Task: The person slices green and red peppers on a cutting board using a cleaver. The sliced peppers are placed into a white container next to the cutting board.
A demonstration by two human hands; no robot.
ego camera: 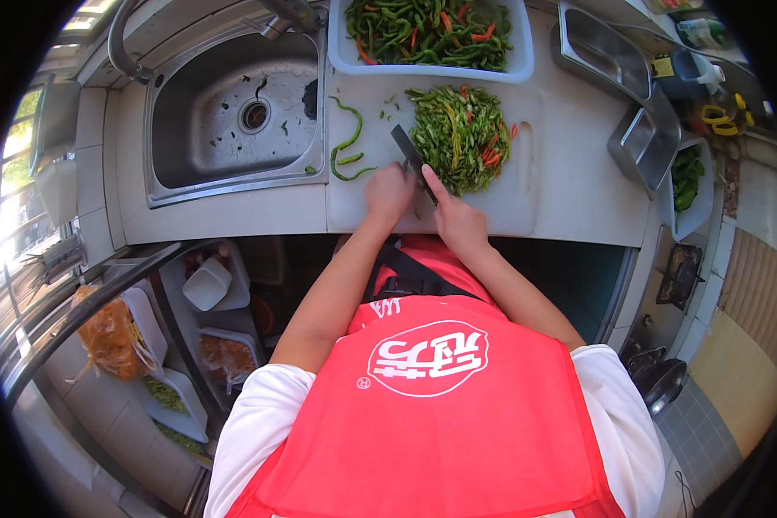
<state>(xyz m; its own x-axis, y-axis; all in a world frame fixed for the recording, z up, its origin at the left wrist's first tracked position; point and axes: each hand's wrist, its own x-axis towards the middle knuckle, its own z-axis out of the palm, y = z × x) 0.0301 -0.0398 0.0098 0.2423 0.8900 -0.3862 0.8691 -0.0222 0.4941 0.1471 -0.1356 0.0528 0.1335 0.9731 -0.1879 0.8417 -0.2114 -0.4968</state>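
Observation:
On a white cutting board (pixel 375 213), my right hand (pixel 456 217) holds a kitchen knife (pixel 408 147), its blade angled up and to the left. Close to the left side of the blade is my left hand (pixel 390 190), fingers bent down; a bit of green pepper seems to lie under them, largely hidden. A heap of sliced green and red chili peppers (pixel 463 139) covers the board to the right of the knife. Whole long green peppers (pixel 357 123) lie at the board's left side, with small scraps near the blade.
Behind the board stands a white tub (pixel 427 70) of whole green and red peppers. A steel sink (pixel 233 155) with scraps is at the left, its faucet (pixel 124 52) above. Steel containers (pixel 602 52), bottles (pixel 686 74) and a tub of green leaves (pixel 693 207) stand at the right.

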